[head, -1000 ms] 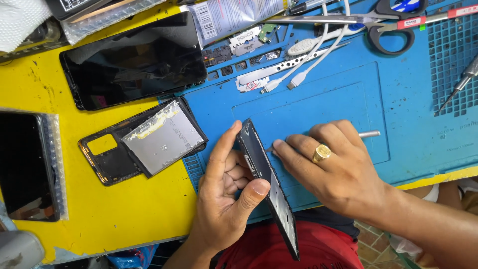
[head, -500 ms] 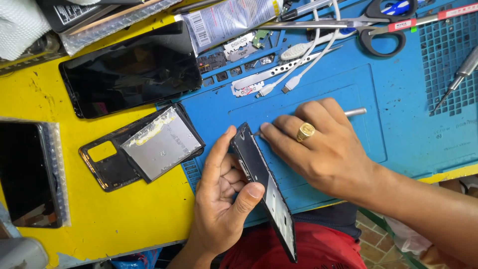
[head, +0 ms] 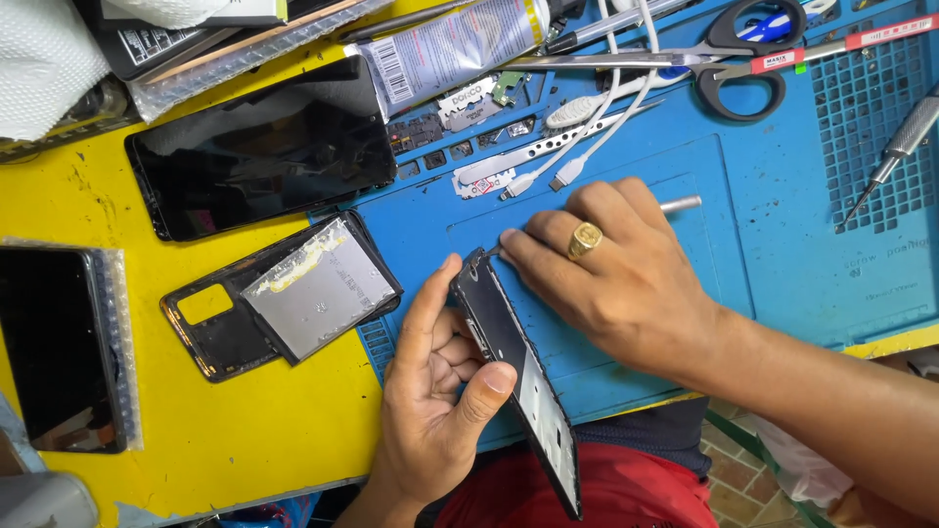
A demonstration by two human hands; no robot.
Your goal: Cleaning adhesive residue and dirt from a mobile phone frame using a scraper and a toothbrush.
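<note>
My left hand (head: 435, 386) grips a dark phone frame (head: 518, 376) held on edge, thumb on its inner face and fingers behind it. My right hand (head: 611, 274), with a gold ring, holds a thin metal tool (head: 680, 204) whose tip meets the frame's top corner. Both hands are over the blue work mat (head: 782, 244) near the table's front edge.
On the yellow table (head: 147, 420) lie a black back cover with a silver battery (head: 318, 288), a black screen panel (head: 264, 152) and a wrapped panel (head: 59, 347). Scissors (head: 734, 54), a glue tube (head: 450, 49), white cables (head: 587, 137) and a screwdriver (head: 895, 147) lie at the mat's far side.
Both hands with the frame and tool sit slightly higher and further left in view. The tool tip stays at the frame's top corner.
</note>
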